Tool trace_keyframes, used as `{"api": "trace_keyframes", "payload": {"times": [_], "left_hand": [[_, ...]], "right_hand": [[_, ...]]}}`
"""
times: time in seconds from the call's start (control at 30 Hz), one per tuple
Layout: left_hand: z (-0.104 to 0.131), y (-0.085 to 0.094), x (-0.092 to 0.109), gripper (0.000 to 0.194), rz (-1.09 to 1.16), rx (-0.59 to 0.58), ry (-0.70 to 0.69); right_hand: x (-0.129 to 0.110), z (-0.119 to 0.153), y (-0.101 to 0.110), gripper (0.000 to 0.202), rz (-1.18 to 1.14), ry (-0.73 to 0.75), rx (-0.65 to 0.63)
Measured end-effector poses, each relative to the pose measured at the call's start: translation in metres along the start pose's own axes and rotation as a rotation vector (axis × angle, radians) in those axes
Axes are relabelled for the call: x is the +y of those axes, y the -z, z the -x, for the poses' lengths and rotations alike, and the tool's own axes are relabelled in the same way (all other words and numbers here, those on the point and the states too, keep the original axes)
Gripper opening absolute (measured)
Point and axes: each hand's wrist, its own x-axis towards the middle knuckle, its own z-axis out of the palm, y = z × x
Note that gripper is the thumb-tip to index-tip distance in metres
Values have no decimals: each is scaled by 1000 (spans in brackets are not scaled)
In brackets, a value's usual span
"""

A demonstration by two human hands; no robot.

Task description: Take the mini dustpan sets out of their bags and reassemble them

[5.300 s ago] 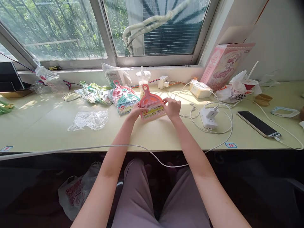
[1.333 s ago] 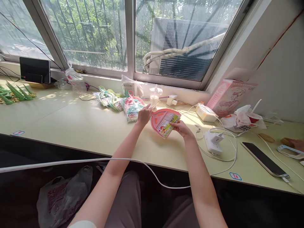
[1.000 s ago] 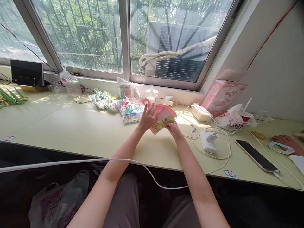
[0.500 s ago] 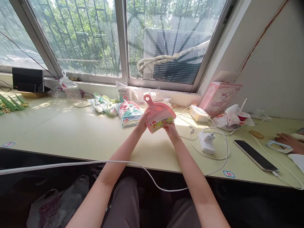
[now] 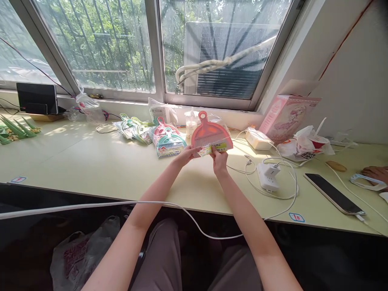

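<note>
A pink dustpan with a small brush (image 5: 209, 131), in a clear wrapper with a printed yellow label, is held up above the table in both hands. My left hand (image 5: 188, 155) pinches its lower left corner. At the label along the bottom edge, my right hand (image 5: 219, 158) is closed on it with the thumb in front. The dustpan's handle loop points up, toward the window. Just left of it on the table lies a wrapped green dustpan set (image 5: 170, 144), overlapping a red one (image 5: 162, 126). More wrapped green sets (image 5: 135, 128) lie farther left.
A white power strip (image 5: 268, 176) with looped cables sits to the right, beside a phone (image 5: 333, 194). Behind stand a white box (image 5: 257, 139) and a pink box (image 5: 289, 119). A white cable (image 5: 100, 205) crosses over my forearms. Another person's hand (image 5: 377, 173) rests at far right.
My left hand has slid down from the dustpan's left side to its lower left corner. The dustpan has turned more upright and shifted slightly right. The view has shifted a little.
</note>
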Motion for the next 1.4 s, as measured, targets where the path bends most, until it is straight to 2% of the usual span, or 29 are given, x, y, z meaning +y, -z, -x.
{"api": "trace_keyframes", "payload": {"times": [0.07,0.13,0.33,0.4,0.43,0.5,0.57,0.6,0.63,0.67,0.73,0.8,0.87,0.93,1.17,1.33,1.4], "left_hand": [[4,-3,2,45,-32,-92,21],[8,-7,4,53,-49,-117,-12],[5,-12,-2,63,-210,22,-86],[5,-14,-7,67,-285,23,-80],[5,-16,-8,70,-329,-21,-60],[7,-19,-11,74,-410,-198,4],[9,-23,-13,68,-450,-383,80],[9,-25,-14,64,-446,-417,105],[8,-26,-15,62,-427,-387,109],[7,-27,-15,63,-391,-306,87],[5,-29,-14,60,-269,-101,-32],[5,-32,-11,54,-128,9,-183],[8,-35,-6,58,-43,8,-275],[10,-37,-3,62,-31,8,-303],[3,-23,-4,55,-92,109,-293],[1,-16,-1,52,-143,89,-303],[1,-16,0,53,-151,83,-290]], "right_hand": [[-4,-3,3,26,-32,2,47],[-8,-7,5,25,-61,-4,91],[-13,-10,7,29,-62,-15,145],[-14,-9,8,32,-55,-6,184],[-15,-10,9,33,-45,6,208],[-17,-12,12,34,-12,40,234],[-20,-16,16,33,17,68,223],[-22,-17,17,32,26,76,202],[-23,-18,17,32,31,81,176],[-23,-19,17,32,37,86,146],[-21,-17,15,31,60,99,78],[-18,-14,12,31,89,91,7],[-15,-11,8,31,93,53,-49],[-13,-10,7,31,68,5,-77],[-26,-28,27,45,56,-146,-217],[-34,-35,36,42,75,-226,-342],[-32,-36,36,42,55,-202,-312]]}}
